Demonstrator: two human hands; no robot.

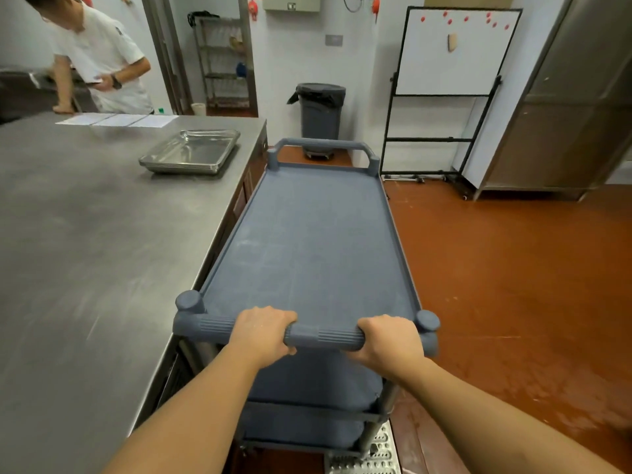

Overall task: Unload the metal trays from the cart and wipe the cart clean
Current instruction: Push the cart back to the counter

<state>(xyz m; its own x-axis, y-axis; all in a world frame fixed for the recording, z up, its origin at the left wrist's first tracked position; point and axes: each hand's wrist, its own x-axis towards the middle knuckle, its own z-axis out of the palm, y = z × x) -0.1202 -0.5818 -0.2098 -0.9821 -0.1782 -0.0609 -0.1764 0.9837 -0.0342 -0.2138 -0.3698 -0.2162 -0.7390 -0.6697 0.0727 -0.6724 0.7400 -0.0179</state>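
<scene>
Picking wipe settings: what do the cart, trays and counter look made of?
Cart: looks like matte grey moulded plastic, with a ribbed handle.
Trays: shiny metal, likely stainless; mirror reflections.
Counter: brushed steel by its look; dull sheen, fine scratches.

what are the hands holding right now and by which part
Both hands grip the grey cart by its near ribbed handle bar: the left hand left of the middle, the right hand near the bar's right end.
</scene>
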